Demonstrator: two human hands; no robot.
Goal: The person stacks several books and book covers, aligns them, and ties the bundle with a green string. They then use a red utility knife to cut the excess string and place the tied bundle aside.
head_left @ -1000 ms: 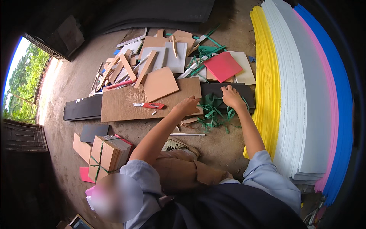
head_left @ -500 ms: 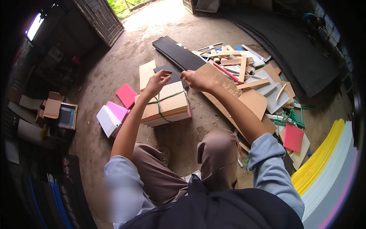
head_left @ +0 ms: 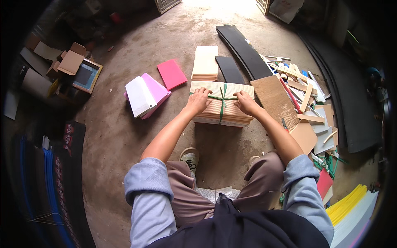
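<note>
A thick stack of beige sheets (head_left: 240,87) stands on the floor in front of me. A green strap (head_left: 223,102) runs around it both ways and crosses in a knot on top. My left hand (head_left: 199,100) bends over the top left of the stack, its fingers closed on the strap left of the knot. Right of the knot, my right hand (head_left: 246,102) pinches the strap with curled fingers. Fingertips partly cover the strap on both sides.
Pink and white blocks of sheets (head_left: 142,96) and a red one (head_left: 171,74) lie left. Beyond the stack are a second beige pile (head_left: 205,58) and black sheets (head_left: 240,45). A brown board (head_left: 275,97) and heaped offcuts (head_left: 306,91) are on the right.
Both hands have come down from above the stack onto its strap, left and right of the knot. The view has turned, so the stack now appears further right and more squarely.
</note>
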